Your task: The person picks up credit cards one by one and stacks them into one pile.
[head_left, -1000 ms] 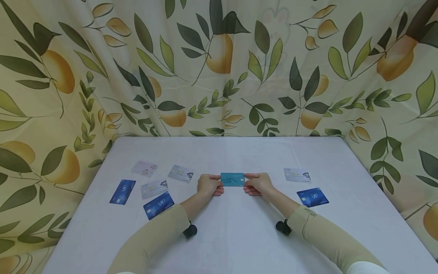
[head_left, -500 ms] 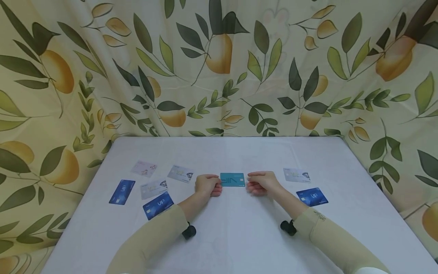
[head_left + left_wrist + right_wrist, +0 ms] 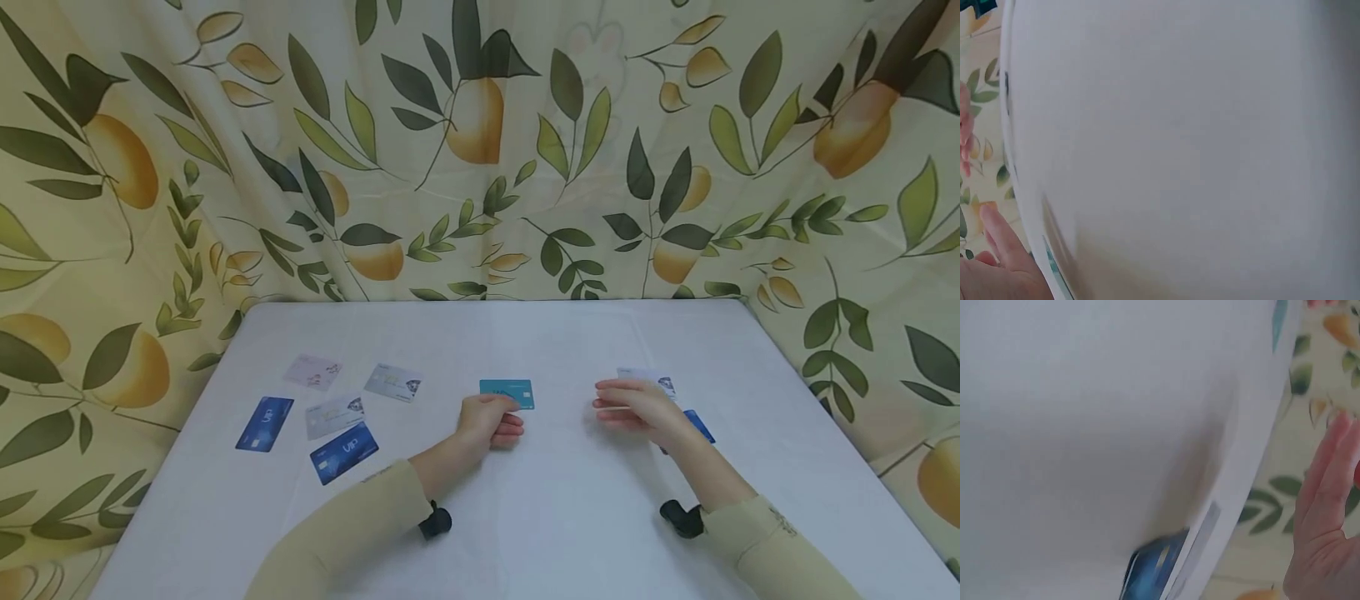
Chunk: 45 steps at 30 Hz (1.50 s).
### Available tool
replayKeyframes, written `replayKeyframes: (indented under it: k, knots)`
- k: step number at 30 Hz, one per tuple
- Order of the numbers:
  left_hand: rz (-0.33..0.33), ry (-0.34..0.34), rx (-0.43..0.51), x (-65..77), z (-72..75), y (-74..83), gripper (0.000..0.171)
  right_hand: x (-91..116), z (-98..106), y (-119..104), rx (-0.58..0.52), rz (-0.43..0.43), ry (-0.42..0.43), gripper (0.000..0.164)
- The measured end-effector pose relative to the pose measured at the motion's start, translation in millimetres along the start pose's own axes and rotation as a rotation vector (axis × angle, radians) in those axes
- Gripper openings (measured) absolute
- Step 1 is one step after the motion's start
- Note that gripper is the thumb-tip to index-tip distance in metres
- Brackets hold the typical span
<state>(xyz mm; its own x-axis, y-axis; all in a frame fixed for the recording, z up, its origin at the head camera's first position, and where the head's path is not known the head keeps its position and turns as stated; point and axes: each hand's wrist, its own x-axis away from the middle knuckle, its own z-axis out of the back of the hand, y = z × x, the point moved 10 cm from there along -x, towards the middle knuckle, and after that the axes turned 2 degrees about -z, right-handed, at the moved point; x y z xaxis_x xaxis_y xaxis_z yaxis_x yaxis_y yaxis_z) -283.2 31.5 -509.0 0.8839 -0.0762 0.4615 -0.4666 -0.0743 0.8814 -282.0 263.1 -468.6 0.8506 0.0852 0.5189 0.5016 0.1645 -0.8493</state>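
Setting down the teal card (image 3: 521, 387) seems finished: my left hand (image 3: 486, 422) and straight-fingered right hand (image 3: 637, 407) hold nothing, and next probably comes pinching the silver card (image 3: 667, 386) at right.

On the desk (image 3: 562, 517), one card (image 3: 265, 424) lies nearest the left edge, a second card (image 3: 312, 372) toward the far left corner, a third card (image 3: 394, 382) to its right, a fourth card (image 3: 335, 417) before those two, and a fifth card (image 3: 345, 452) just before the fourth. A middle card (image 3: 502, 387) lies about midway between the side edges, with the left hand (image 3: 489, 422) over its near edge. Toward the right edge, a rear card (image 3: 654, 377) lies behind a front card (image 3: 700, 426).
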Motion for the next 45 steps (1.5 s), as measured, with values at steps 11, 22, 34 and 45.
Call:
replayKeyframes:
  k: [11,22,34,45]
  knots:
    - [0.056,-0.031,0.047,6.0,-49.5,-21.4,0.018,29.5,69.8,19.9,-0.088,0.068,-0.005,0.04]
    - [0.093,-0.066,0.148,8.9,-103.7,-32.4,0.022,43.2,113.5,49.5,-0.055,-0.014,0.04,0.056]
    - [0.139,-0.118,0.236,13.6,-160.6,-41.5,0.023,44.9,148.8,64.3,-0.049,-0.025,0.099,0.051]
    - [0.16,-0.165,0.322,20.8,-188.9,-50.8,0.032,42.9,148.8,75.3,-0.049,-0.068,0.097,0.071]
